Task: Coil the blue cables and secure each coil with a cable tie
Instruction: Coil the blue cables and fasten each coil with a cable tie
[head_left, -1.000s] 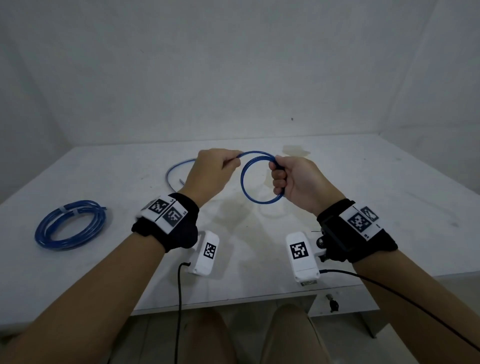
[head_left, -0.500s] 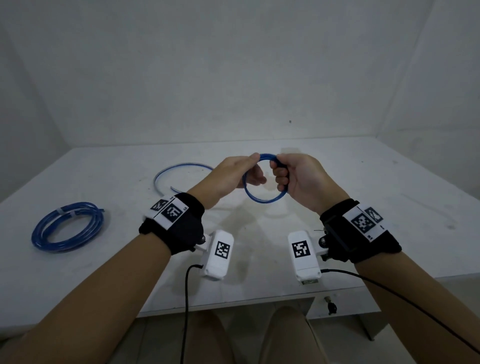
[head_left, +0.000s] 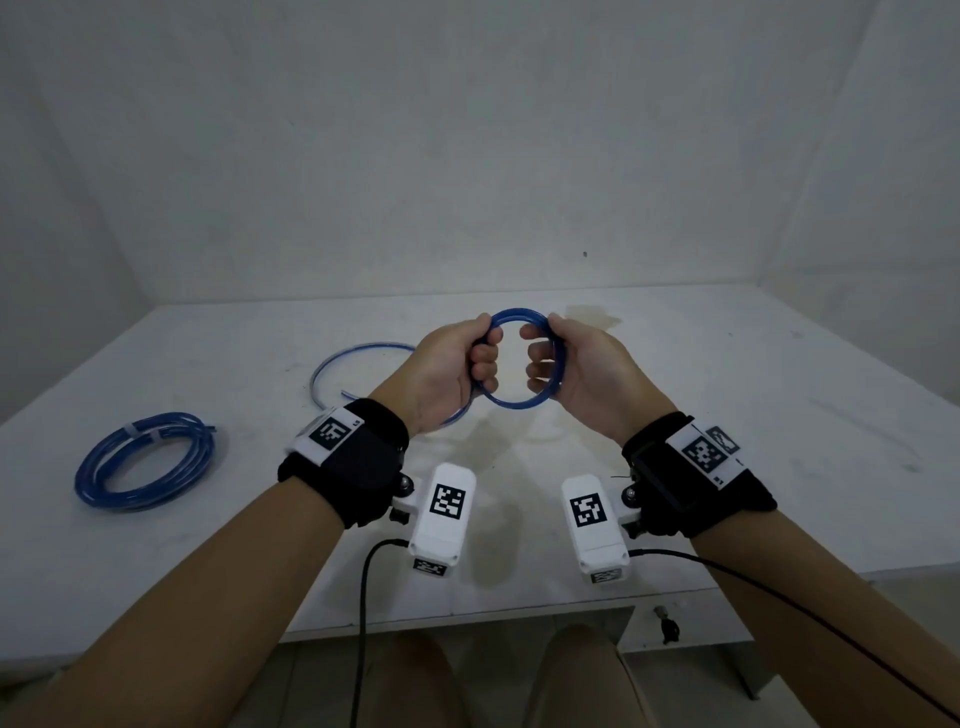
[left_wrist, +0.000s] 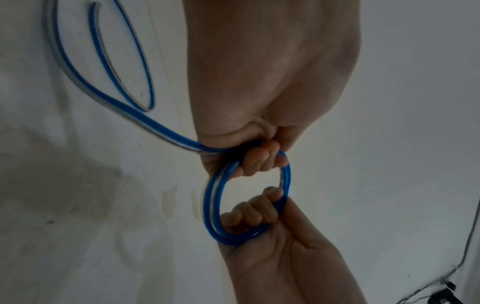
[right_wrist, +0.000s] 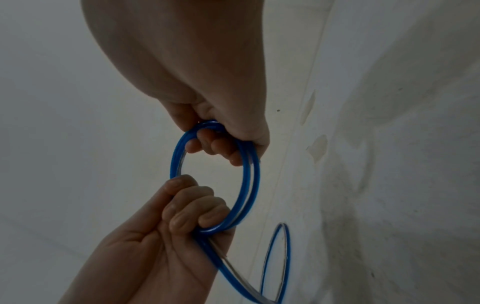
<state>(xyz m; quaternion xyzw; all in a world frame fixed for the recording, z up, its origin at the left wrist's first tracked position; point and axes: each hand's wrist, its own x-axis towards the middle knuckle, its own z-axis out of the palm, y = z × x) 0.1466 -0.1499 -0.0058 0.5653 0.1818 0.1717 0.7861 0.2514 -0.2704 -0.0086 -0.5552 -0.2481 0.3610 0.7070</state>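
Two hands at work: the left hand (head_left: 452, 366) and the right hand (head_left: 582, 371) each have fingers curled round opposite sides of a small blue loop (head_left: 519, 402), held above the tabletop (head_left: 779, 415).
Grip: both closed on the cable; the wrist views show about two turns lying side by side in the loop.
Loose end: a tail of the same blue cable (head_left: 353, 353) runs from the left hand down to the tabletop behind it, curving and uncoiled (its cut tip lies just inside the curve).
Finished work: one tied coil (head_left: 145, 462) rests well apart to the left, a pale cable tie (head_left: 137, 431) cinched over its far side.
Progress: one cable judged done; the second is only started, with the tail left to wind in.
Missing: no spare tie shows anywhere in view.
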